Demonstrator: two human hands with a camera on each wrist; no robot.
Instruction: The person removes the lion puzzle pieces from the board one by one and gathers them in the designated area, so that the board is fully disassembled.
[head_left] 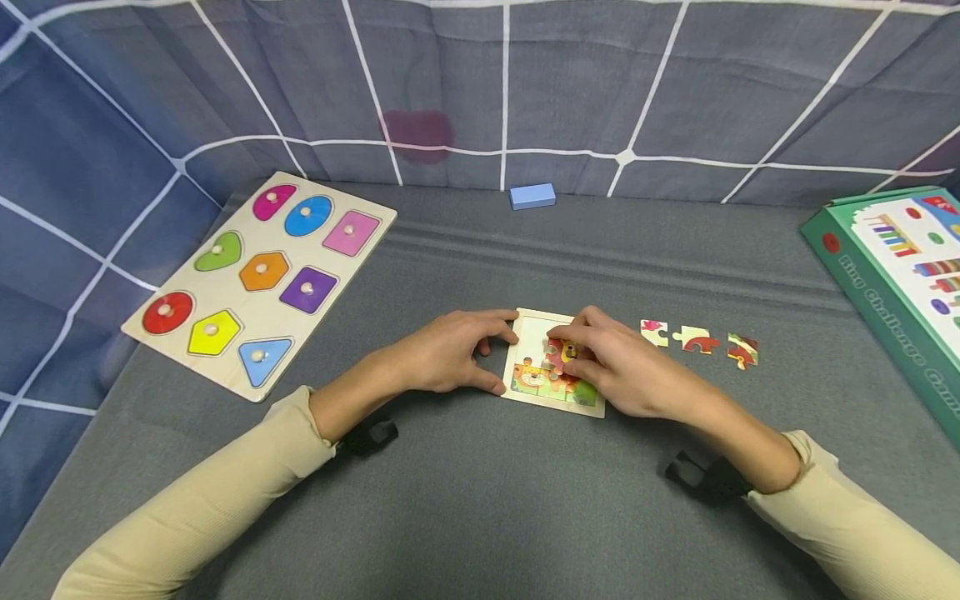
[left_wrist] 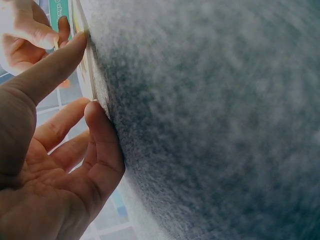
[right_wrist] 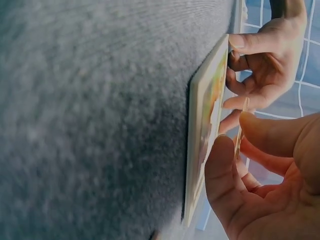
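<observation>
On the left, a pale shape board (head_left: pixel 255 312) with knobbed shapes lies on the grey cloth (head_left: pixel 465 500). Nearer the middle, the left hand (head_left: pixel 446 354) has its thumb and forefinger spread apart, the tips touching the left edge of the shallow puzzle tray (head_left: pixel 536 336) at its near and far corners. A light blue block (head_left: pixel 532 197) sits well beyond, at the far side. The tray lies flat between the two hands, with picture pieces (head_left: pixel 528 377) along its near side and bare floor at its far left. Above it, the red puzzle piece (head_left: pixel 554 354) is pinched on edge between the thumb and fingers of the right hand (head_left: pixel 626 371); the right wrist view shows it raised off the tray. The piece looks light, thin and stiff, likely wood or thick card, not very slippery; its narrow tabs could chip if forced, so opposite edges seem the best hold. The tray also looks light and could slide, so its rim is the place to steady it. Right of that hand lie three loose pieces (head_left: pixel 696 339), and a green box (head_left: pixel 900 283) stands at the far right
</observation>
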